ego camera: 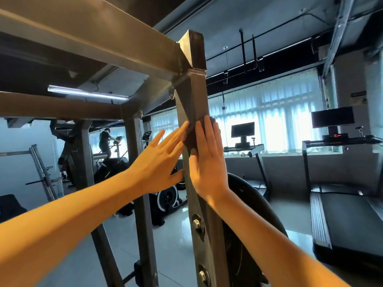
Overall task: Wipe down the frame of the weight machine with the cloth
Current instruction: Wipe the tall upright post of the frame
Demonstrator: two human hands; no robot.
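Left hand (159, 162) and right hand (207, 162), fingers straight, press one cloth (191, 138) on frame (192, 96)

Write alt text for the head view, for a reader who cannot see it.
A person's right hand presses a dark cloth flat against an upright post of a weight machine frame, while the left hand touches the post beside it with straight fingers. Behind, treadmills stand by bright windows.
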